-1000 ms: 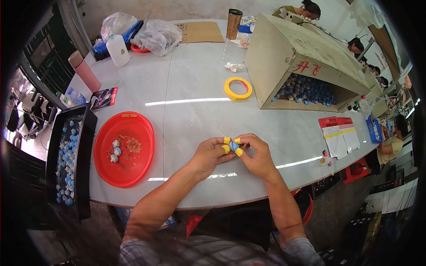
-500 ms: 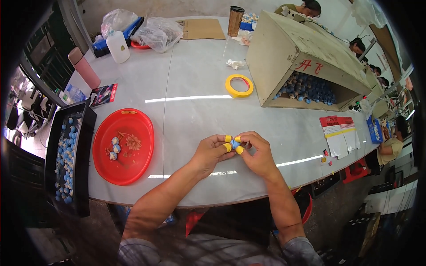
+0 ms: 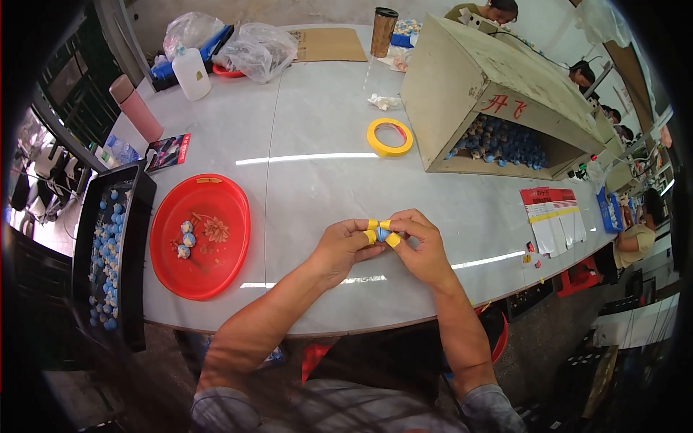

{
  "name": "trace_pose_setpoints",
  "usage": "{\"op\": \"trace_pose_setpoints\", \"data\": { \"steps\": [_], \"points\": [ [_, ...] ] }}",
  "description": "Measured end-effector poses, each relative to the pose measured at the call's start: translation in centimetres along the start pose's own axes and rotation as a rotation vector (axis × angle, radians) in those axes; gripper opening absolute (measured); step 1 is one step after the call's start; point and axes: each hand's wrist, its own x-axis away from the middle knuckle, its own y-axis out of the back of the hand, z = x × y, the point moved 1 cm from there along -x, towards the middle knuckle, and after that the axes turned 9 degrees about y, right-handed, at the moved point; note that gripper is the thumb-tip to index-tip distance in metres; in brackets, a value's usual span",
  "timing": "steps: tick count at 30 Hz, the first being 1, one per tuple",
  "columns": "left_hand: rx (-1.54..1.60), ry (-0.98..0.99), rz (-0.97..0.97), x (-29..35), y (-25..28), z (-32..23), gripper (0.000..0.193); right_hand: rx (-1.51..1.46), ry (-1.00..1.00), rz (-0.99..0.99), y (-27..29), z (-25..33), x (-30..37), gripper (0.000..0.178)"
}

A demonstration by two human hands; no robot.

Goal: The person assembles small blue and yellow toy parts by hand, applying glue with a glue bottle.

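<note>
A small blue ball-like piece (image 3: 382, 234) is pinched between the fingertips of both hands, above the near middle of the table. My left hand (image 3: 345, 243) closes on it from the left, and my right hand (image 3: 422, 249) from the right. Yellow tape wraps the thumb and index fingertips of each hand. The fingers cover much of the piece, so its details cannot be made out. To the left, a red round tray (image 3: 234, 263) holds a few similar blue-and-white pieces (image 3: 185, 240).
A black bin (image 3: 137, 289) of blue-and-white pieces stands at the far left. Yellow tape roll (image 3: 372, 137) lies ahead; a beige wooden box (image 3: 440, 108) full of blue pieces sits right of it. Papers (image 3: 552, 224) lie right. A pink bottle (image 3: 137, 112) stands back left. Other people sit beyond.
Both hands stay in nearly the same place, still gripping the blue piece. The fingers and the piece have shifted slightly, with the right thumb turned a little.
</note>
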Motion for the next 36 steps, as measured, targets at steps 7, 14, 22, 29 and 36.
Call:
{"op": "trace_pose_setpoints", "data": {
  "steps": [7, 14, 22, 29, 36],
  "points": [
    [-0.031, -0.017, -0.020, -0.1, -0.2, 0.0, 0.026, 0.105, -0.013, -0.019, -0.1, -0.1, -0.1, 0.031],
    [-0.045, -0.044, -0.034, -0.1, -0.2, 0.2, 0.024, 0.133, 0.016, -0.052, -0.5, -0.1, 0.1, 0.035],
    [-0.009, -0.056, 0.007, -0.2, 0.1, 0.6, 0.025, 0.163, 0.077, -0.029, -0.6, 0.4, 0.2, 0.036],
    [0.034, -0.103, 0.006, -0.5, 0.0, 1.1, 0.024, 0.150, -0.004, -0.052, -0.4, 0.3, 0.4, 0.037],
    [0.001, -0.138, 0.011, -0.6, 0.0, 1.3, 0.022, 0.097, -0.052, -0.045, -0.2, 0.0, 0.3, 0.037]
  ]
}}
